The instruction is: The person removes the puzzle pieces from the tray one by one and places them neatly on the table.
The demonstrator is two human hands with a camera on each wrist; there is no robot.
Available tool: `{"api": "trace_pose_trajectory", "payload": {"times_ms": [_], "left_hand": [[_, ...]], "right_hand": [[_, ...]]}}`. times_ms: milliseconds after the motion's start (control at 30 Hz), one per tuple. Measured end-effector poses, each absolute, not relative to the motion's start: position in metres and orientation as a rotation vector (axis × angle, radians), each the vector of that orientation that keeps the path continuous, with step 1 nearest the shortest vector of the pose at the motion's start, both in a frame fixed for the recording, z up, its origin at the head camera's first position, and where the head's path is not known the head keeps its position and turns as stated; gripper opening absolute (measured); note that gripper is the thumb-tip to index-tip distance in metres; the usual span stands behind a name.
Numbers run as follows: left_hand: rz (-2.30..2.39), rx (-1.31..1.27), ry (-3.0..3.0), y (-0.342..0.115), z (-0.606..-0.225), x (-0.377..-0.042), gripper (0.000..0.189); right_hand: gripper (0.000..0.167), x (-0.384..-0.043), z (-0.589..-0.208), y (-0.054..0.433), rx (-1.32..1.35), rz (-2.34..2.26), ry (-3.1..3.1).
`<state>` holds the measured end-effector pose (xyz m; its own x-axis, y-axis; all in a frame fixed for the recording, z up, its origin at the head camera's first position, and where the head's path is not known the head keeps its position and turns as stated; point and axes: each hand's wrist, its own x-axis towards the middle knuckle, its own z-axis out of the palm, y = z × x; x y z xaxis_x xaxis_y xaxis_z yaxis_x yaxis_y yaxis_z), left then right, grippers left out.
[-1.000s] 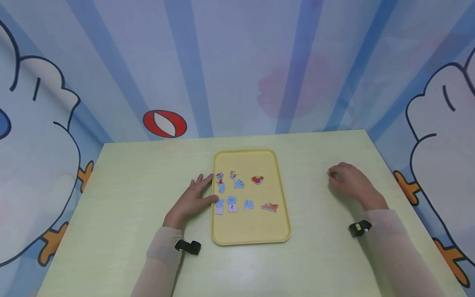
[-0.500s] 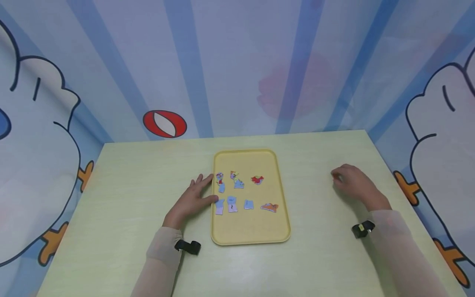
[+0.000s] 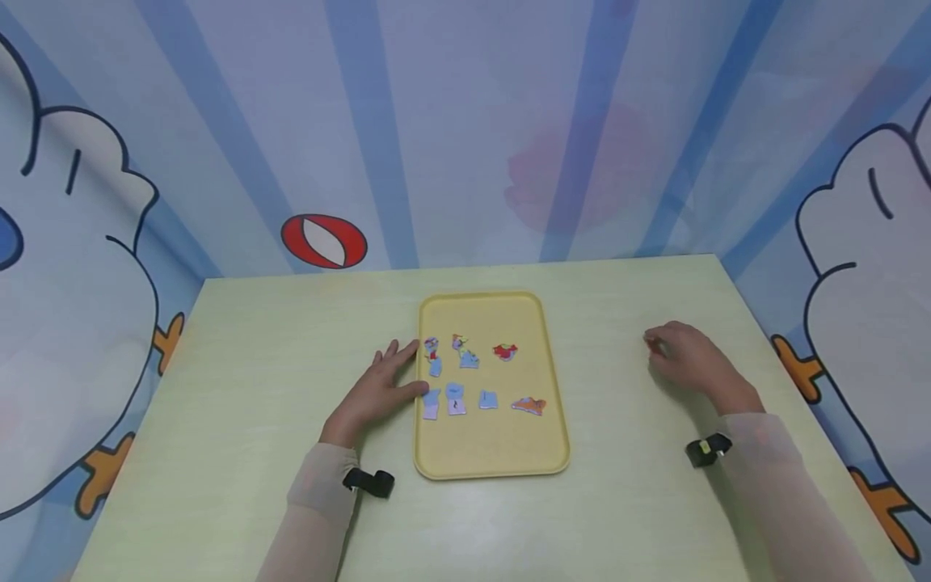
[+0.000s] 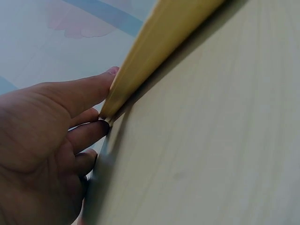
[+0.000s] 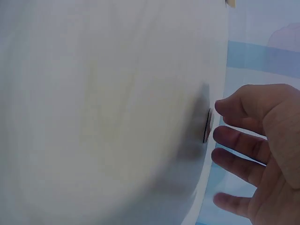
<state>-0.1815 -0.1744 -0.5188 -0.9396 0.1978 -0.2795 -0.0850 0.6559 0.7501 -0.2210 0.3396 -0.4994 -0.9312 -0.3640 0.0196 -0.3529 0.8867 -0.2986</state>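
Note:
My left hand (image 3: 377, 398) lies at the left side of a yellow tray (image 3: 490, 453), its fingers spread. In the left wrist view the thumb (image 4: 91, 91) touches the tray's rim and the other fingertips are low beside its edge. Small jigsaw pieces lie on the tray in two rows: a red piece (image 3: 505, 352), an orange piece (image 3: 528, 406), a blue piece (image 3: 488, 400) and several blue and pink ones at the left. My right hand (image 3: 691, 362) hovers low over the table at the right. Just beyond its fingertips a small thin piece (image 5: 207, 125) lies on the table.
The pale wooden table (image 3: 291, 323) reaches back to a blue striped backdrop (image 3: 465, 145) with printed cartoon figures. A black strap (image 3: 368, 483) is on the left wrist, and another strap (image 3: 707, 449) is on the right wrist.
My right hand shifted slightly to the right and then back left, staying over the same area. My left hand, the tray and its pieces have stayed put.

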Motion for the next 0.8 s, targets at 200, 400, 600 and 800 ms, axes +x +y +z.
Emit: {"api": "trace_pose_trajectory", "payload": {"times_ms": [200, 400, 600, 800], "left_hand": [[1.175, 0.093, 2.535, -0.175, -0.519, -0.182, 0.086], [1.176, 0.109, 2.538, -0.175, -0.519, -0.183, 0.086], [1.182, 0.113, 2.535, -0.175, -0.517, -0.182, 0.086], [1.186, 0.102, 2.532, -0.175, -0.519, -0.182, 0.086]], "right_hand": [[0.037, -0.224, -0.495, 0.329, -0.607, -0.528, 3.045], [0.040, -0.229, -0.488, 0.308, -0.660, -0.621, 3.001], [0.039, -0.234, -0.483, 0.286, -0.711, -0.641, 2.997], [0.044, -0.239, -0.484, 0.267, -0.732, -0.662, 2.984]]}}
